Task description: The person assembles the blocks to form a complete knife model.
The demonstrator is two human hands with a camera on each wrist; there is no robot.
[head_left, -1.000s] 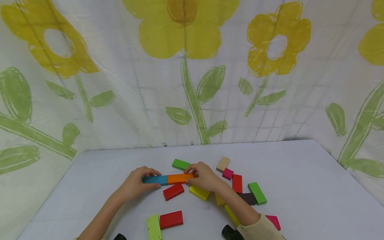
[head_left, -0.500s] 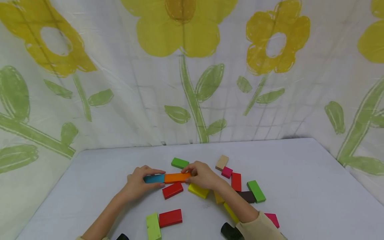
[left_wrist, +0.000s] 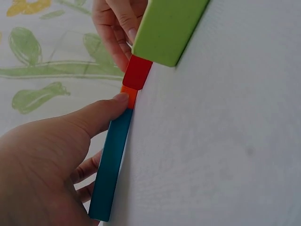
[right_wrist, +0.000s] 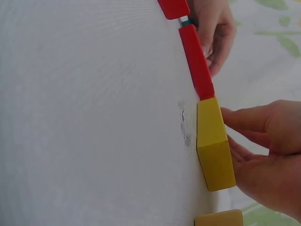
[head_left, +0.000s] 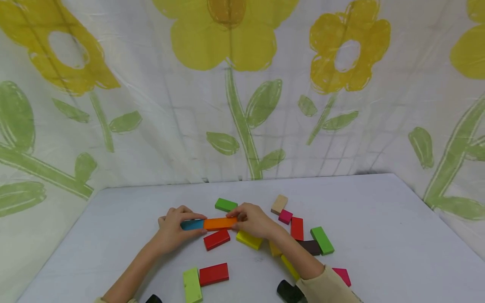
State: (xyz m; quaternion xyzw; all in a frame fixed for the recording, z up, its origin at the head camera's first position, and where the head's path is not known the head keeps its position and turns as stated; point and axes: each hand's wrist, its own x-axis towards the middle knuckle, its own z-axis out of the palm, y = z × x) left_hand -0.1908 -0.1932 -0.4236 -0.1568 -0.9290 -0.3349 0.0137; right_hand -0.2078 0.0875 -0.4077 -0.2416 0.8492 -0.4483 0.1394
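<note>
A blue block (head_left: 192, 224) and an orange block (head_left: 219, 224) lie end to end in one row on the white table. My left hand (head_left: 175, 230) holds the blue block between thumb and fingers, its fingertips at the joint with the orange one. In the left wrist view the left thumb lies over that joint, along the blue block's side (left_wrist: 110, 165). At the row's other end, my right hand (head_left: 255, 221) pinches the orange block. A red block (head_left: 217, 240) and a yellow block (head_left: 249, 240) lie just in front of the row; the yellow one hides the right fingertips in the right wrist view.
Behind the row lies a green block (head_left: 226, 205). Nearer me are a red block (head_left: 214, 274) and a lime block (head_left: 192, 285). Several more blocks, including a dark brown one (head_left: 310, 247) and a green one (head_left: 322, 240), lie around the right forearm. A flowered cloth (head_left: 151, 126) hangs behind the table.
My left hand has moved along the blue block, bringing its fingertips up to the joint. The blue and orange row has shifted slightly left, with the right hand following. The head view has moved a little.
</note>
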